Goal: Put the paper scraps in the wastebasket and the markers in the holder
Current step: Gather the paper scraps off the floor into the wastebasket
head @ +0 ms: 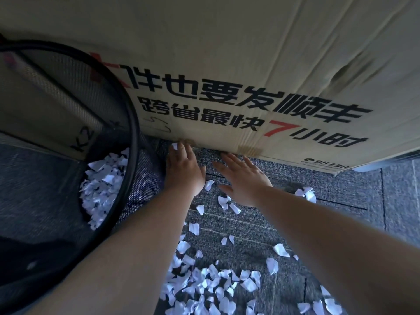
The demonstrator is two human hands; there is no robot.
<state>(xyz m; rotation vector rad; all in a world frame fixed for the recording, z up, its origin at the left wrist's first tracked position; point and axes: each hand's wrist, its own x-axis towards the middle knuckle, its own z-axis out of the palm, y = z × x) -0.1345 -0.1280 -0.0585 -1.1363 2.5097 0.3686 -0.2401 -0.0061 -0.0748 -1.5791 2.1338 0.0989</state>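
Many white paper scraps [205,284] lie scattered on the dark grey carpet, thickest near the bottom middle. A black mesh wastebasket [134,123] stands at the left with a heap of scraps [102,185] inside it. My left hand [185,168] rests palm down on the carpet right beside the basket's wall, fingers spread, with one small scrap [174,146] at its fingertips. My right hand [243,180] lies flat and open just to its right, fingertips near the box's bottom edge. No markers or holder are in view.
A large cardboard box [227,53] with black and red printed characters fills the upper frame and stands on the carpet right behind both hands. The grey carpet [341,223] extends to the right with a few stray scraps.
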